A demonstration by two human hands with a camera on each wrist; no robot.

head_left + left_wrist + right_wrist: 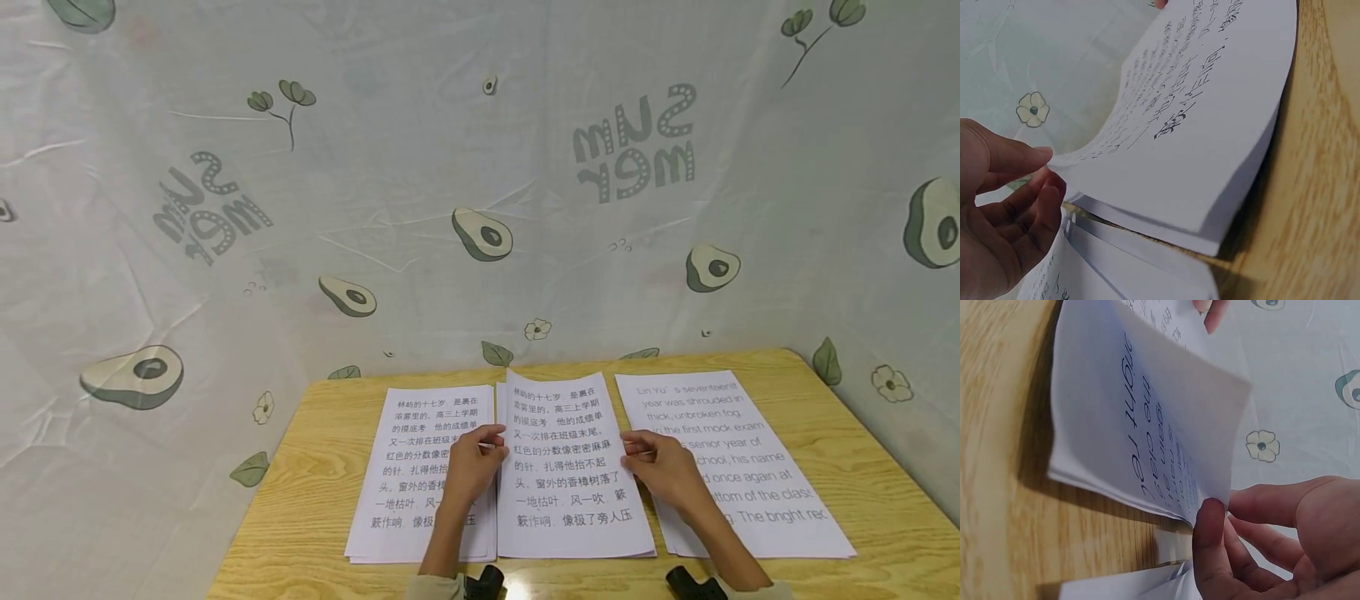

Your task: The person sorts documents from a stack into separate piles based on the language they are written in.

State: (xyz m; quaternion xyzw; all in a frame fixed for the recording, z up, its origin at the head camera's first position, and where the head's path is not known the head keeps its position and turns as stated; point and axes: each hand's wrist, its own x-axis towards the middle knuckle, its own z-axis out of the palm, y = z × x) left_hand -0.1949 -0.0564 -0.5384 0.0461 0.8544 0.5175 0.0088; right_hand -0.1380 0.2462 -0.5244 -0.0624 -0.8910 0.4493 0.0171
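Observation:
Three piles of printed paper lie side by side on a wooden table (862, 417). The top sheet of the middle pile (566, 467), printed in Chinese, bows upward. My left hand (472, 467) pinches its left edge between thumb and fingers, which the left wrist view shows with the hand (1004, 212) at the curled sheet (1210, 94). My right hand (660, 467) holds the sheet's right edge and lies over the edge of the right pile (750, 467). In the right wrist view the right hand (1272, 537) pinches a paper edge beside English print (1141, 437).
The left pile (420, 467) carries the same Chinese text. A pale curtain with avocado prints (480, 233) closes off the back and both sides of the table. Black wrist devices (483, 583) show at the bottom edge. Bare wood runs along the table's front and left.

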